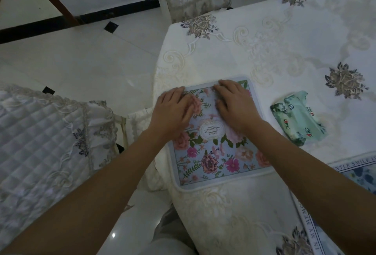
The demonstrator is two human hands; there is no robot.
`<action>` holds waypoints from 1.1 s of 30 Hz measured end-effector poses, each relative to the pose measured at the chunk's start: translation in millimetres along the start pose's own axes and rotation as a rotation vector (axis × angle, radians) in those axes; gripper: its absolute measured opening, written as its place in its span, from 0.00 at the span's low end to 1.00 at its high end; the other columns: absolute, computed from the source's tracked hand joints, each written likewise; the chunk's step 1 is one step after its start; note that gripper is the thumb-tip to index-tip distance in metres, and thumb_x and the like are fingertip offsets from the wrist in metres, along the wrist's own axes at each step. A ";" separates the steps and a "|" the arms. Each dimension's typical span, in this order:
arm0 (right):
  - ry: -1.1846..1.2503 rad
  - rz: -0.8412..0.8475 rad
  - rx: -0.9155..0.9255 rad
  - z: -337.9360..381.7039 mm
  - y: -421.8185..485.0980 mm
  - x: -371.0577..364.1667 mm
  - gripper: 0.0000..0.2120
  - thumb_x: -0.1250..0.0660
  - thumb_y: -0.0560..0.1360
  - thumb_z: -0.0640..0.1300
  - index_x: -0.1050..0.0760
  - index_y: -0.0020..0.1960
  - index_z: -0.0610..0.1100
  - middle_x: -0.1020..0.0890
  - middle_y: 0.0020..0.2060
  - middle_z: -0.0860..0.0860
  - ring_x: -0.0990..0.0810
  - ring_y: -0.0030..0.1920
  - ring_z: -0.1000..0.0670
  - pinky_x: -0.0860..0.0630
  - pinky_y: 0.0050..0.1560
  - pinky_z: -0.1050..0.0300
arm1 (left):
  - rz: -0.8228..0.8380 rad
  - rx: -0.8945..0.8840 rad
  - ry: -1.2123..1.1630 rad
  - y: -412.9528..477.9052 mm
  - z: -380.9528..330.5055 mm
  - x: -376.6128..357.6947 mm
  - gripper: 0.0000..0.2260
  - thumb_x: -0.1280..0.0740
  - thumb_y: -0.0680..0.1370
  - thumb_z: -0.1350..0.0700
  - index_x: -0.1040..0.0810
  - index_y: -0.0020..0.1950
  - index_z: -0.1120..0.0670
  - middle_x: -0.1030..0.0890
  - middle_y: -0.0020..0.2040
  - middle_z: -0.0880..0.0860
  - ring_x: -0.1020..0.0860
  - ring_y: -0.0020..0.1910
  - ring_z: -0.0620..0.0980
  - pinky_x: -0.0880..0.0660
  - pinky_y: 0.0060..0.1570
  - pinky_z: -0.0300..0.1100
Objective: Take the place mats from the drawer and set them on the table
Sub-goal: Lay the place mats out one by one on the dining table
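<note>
The left hand (173, 110) and right hand (234, 106) lie flat on the floral place mat (213, 159), fingers (223, 85) straight and close together, pressing its far end onto the worktop (284, 41). A green tissue pack (299, 118) sits right of the fingers.

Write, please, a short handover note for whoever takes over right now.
Left hand: fingers straight, pressing flat on the rectangular pale-blue floral place mat, far left part.
Right hand: flat on the mat's far right part.
The mat lies by the corner of the table's white embroidered tablecloth. A second blue-and-white lettered place mat lies at the right, partly out of frame; a green soft plastic pack sits right of the floral mat.
Done: two mats on the table.
Left: drawer out of view; cannot tell whether more mats remain.
</note>
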State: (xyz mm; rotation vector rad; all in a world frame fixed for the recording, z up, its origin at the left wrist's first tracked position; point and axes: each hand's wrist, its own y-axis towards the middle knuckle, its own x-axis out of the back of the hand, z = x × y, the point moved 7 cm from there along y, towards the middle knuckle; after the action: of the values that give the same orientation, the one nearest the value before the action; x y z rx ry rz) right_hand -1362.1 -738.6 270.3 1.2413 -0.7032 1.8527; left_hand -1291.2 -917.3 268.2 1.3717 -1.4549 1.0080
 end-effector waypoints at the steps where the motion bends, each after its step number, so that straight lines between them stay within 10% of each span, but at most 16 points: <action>1: -0.008 -0.007 -0.026 -7.8 -2.8 3.3 0.21 0.40 0.79 0.47 0.30 0.71 0.42 0.28 0.69 0.44 0.31 0.68 0.42 0.33 0.68 0.44 | -0.013 0.022 0.005 -4.6 7.0 3.0 0.21 0.45 0.82 0.46 0.25 0.69 0.55 0.27 0.72 0.57 0.30 0.70 0.57 0.35 0.70 0.55; 14: 0.028 0.071 0.045 37.6 12.6 -12.8 0.24 0.46 0.79 0.50 0.28 0.70 0.43 0.25 0.67 0.45 0.30 0.67 0.42 0.31 0.66 0.42 | -0.039 0.064 -0.008 8.3 -15.7 0.3 0.18 0.44 0.81 0.47 0.21 0.62 0.54 0.22 0.64 0.56 0.26 0.62 0.55 0.29 0.59 0.53; 33: -0.065 0.042 -0.146 -49.5 -92.6 16.4 0.24 0.43 0.82 0.48 0.37 0.76 0.40 0.33 0.74 0.42 0.35 0.71 0.41 0.34 0.71 0.43 | 0.021 0.159 0.060 -96.4 -3.5 4.7 0.25 0.46 0.83 0.45 0.29 0.72 0.59 0.27 0.71 0.60 0.30 0.69 0.59 0.35 0.69 0.54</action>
State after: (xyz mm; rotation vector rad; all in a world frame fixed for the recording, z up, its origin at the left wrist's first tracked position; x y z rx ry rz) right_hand -1312.4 -644.7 269.2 1.2044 -0.8899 1.7673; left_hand -1194.9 -921.5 273.1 1.4281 -1.3708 1.1898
